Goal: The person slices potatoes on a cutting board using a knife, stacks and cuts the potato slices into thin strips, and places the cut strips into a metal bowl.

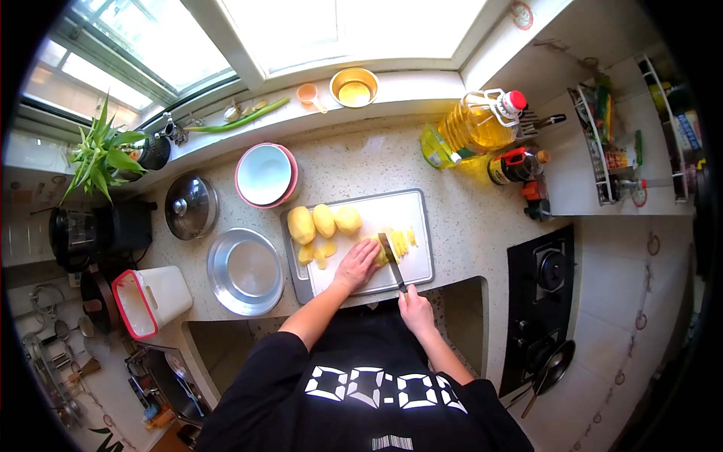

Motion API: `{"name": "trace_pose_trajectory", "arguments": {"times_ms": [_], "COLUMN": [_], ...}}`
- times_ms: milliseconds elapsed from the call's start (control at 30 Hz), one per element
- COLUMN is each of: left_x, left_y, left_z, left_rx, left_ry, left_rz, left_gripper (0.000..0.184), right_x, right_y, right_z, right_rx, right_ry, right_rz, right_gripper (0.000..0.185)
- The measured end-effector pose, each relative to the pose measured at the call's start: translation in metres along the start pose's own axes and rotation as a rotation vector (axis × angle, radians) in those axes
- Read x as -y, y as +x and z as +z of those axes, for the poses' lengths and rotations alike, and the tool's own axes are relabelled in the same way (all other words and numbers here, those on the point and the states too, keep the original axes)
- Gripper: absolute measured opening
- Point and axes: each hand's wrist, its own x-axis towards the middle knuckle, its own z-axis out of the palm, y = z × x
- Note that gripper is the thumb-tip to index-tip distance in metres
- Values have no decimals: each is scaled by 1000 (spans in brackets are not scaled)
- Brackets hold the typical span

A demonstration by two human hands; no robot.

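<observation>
My right hand [416, 310] is wrapped round the handle of a kitchen knife [391, 258], whose dark blade points away from me over the cutting board [361, 197]. Close to the left of the blade, the fingers of my left hand [357, 267] press down on a piece of peeled potato [379, 255], mostly covered by them. Cut potato strips [401, 242] lie to the right of the knife. Along the board's left part sit whole peeled potatoes [301, 225], with smaller potato chunks [306, 254] in front of them.
Left of the board stand a metal basin [245, 271], stacked bowls [265, 175] and a glass lid [191, 206]. An oil bottle [476, 124] and a dark sauce bottle [515, 166] are at the back right. A gas stove [539, 301] lies on the right. Green onion [241, 117] rests on the sill.
</observation>
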Motion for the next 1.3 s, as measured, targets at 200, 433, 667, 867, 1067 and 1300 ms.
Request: {"name": "trace_pose_trajectory", "arguments": {"times_ms": [200,433,667,867,1067,1300], "left_x": [0,-2,-1,-1,7,-29], "left_y": [-1,0,-1,-1,-6,-26], "left_z": [-1,-4,-1,0,5,-83], "left_rx": [-9,-24,-58,-45,-72,-260], "left_ry": [10,11,4,-6,-71,-134], "left_rz": [11,0,22,10,26,-166], "left_gripper": [59,57,56,57,58,52], "right_x": [-8,-21,-16,-5,19,56], "right_y": [5,11,7,-4,-2,25], "right_z": [9,3,-3,-6,-29,-49], "right_rx": [-20,-109,-91,-121,-303,-278], "right_ry": [-88,-60,0,-20,-148,-158], "right_rz": [3,84,18,-57,-175,-406], "right_gripper": [26,26,24,22,34,41]}}
